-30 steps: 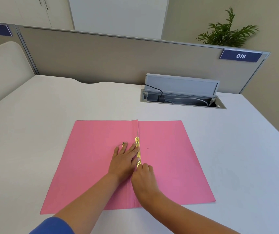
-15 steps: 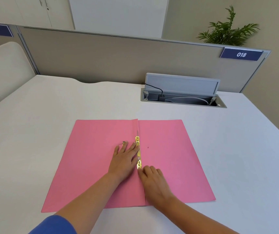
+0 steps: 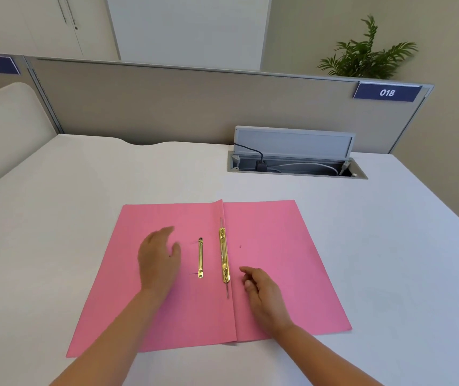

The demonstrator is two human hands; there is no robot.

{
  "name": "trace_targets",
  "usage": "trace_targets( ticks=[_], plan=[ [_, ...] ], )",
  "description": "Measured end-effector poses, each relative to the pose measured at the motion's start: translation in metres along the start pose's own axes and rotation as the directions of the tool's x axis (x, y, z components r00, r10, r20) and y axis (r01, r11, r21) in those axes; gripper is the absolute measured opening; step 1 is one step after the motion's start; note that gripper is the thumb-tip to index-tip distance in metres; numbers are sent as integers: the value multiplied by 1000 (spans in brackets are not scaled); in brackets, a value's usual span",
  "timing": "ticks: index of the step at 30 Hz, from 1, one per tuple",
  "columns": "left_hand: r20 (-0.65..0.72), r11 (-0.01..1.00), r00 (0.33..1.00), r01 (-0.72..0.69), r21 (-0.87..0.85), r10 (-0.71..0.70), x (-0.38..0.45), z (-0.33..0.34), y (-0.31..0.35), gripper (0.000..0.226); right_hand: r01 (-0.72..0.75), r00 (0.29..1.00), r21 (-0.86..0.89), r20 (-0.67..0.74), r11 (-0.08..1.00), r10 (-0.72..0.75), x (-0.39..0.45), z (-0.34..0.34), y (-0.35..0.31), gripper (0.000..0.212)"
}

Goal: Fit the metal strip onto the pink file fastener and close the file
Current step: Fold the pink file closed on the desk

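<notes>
The pink file (image 3: 273,263) lies open and flat on the white surface (image 3: 389,246), with a gold metal strip (image 3: 224,259) sitting along its centre fold and a thinner gold strip (image 3: 200,258) just left of it. The left hand (image 3: 158,260) hovers over the left leaf, fingers loosely spread and holding nothing. The right hand (image 3: 264,291) rests on the right leaf near the fold, fingers curled, seemingly empty.
</notes>
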State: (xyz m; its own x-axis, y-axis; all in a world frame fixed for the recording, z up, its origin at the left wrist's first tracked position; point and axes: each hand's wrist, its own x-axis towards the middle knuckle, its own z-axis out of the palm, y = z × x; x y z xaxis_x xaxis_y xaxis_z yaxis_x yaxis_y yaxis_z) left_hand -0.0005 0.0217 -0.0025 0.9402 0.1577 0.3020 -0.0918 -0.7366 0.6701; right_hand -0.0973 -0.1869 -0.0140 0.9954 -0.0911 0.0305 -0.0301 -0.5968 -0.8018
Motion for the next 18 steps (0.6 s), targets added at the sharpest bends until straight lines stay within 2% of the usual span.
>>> trace_targets(
  ticks=[2, 4, 6, 9, 18],
  plan=[
    [11, 961, 975, 215, 173, -221, 14, -16, -14, 47, -72, 997, 64, -5, 995, 73, 4, 0, 2, 34],
    [33, 846, 889, 422, 324, -456, 21, -30, -28, 54, -161, 987, 126, -6, 979, 163, 10, 1, 2, 33],
    [26, 749, 802, 545, 377, -597, 22, -40, -39, 53, -250, 967, 193, 6, 949, 254, 16, 2, 1, 32],
    [4, 681, 756, 586, 439, -654, 25, -45, -49, 50, -328, 942, 328, 38, 886, 335, 21, 0, 1, 32],
    [49, 689, 722, 635, 348, -690, 45, -60, -57, 47, -390, 911, 465, 69, 794, 407, 30, -4, 7, 32]
  ],
)
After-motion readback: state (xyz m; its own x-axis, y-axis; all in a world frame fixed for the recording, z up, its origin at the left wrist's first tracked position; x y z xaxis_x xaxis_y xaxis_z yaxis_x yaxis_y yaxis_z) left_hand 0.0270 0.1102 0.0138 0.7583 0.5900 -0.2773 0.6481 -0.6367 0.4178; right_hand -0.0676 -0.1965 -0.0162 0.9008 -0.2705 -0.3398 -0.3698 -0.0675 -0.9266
